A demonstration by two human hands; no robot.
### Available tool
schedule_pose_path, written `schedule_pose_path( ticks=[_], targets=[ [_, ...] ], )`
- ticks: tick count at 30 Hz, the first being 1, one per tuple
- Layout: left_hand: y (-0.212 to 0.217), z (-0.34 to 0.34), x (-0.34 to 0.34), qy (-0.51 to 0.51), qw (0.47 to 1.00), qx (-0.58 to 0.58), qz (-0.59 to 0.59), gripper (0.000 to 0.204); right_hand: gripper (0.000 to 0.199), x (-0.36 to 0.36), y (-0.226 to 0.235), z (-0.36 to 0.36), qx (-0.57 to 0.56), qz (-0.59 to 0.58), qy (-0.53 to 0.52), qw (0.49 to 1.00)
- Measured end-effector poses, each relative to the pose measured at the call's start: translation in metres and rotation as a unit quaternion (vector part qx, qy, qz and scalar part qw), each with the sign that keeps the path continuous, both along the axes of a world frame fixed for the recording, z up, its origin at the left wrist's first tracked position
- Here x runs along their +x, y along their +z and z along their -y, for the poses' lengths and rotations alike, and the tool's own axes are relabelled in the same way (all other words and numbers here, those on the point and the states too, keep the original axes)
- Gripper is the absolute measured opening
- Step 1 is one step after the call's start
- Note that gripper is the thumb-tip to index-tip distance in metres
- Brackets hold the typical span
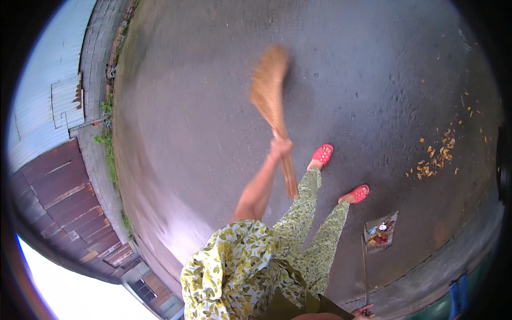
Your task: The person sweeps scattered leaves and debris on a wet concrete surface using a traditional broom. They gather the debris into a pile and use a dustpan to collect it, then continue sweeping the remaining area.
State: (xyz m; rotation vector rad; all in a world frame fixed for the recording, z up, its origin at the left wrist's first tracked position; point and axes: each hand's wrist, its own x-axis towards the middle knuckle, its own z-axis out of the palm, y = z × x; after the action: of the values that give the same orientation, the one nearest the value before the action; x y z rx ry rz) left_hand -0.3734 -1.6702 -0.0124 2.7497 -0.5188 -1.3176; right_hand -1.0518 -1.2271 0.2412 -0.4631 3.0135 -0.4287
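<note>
My left hand (pixel 281 146) is closed around the handle of a straw broom (pixel 270 90). The broom's fanned bristles, blurred by motion, point away from me over the wet concrete, and its handle end reaches back toward my leg. At the lower edge, my right hand (pixel 364 312) is closed on the upper end of a long thin stick handle (pixel 365 272). That handle belongs to a dustpan (pixel 392 220) lying on the ground to my right, with leaves and bits of litter in it. Part of my right hand is cut off by the frame.
Fallen yellow leaves (pixel 434 160) lie scattered on the concrete ground (pixel 202 96) to the right. A low wall (pixel 96 69) with green weeds (pixel 109 144) at its foot runs along the left. Rusty metal sheets (pixel 64 186) stand beyond it. My red sandals (pixel 322 154) are on the ground.
</note>
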Motion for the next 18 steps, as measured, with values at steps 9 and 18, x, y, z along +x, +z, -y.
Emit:
schedule_pose_path(
  ticks=[9,18],
  targets=[
    [0.181,0.084,0.017,-0.021,0.879,0.011,-0.477,0.093,0.026,0.108,0.04,0.201,-0.539,0.167,-0.347,0.749],
    [0.099,0.179,0.062,0.197,0.902,-0.123,-0.364,0.007,0.03,0.106,0.026,0.196,-0.589,0.157,-0.383,0.694]
  ],
)
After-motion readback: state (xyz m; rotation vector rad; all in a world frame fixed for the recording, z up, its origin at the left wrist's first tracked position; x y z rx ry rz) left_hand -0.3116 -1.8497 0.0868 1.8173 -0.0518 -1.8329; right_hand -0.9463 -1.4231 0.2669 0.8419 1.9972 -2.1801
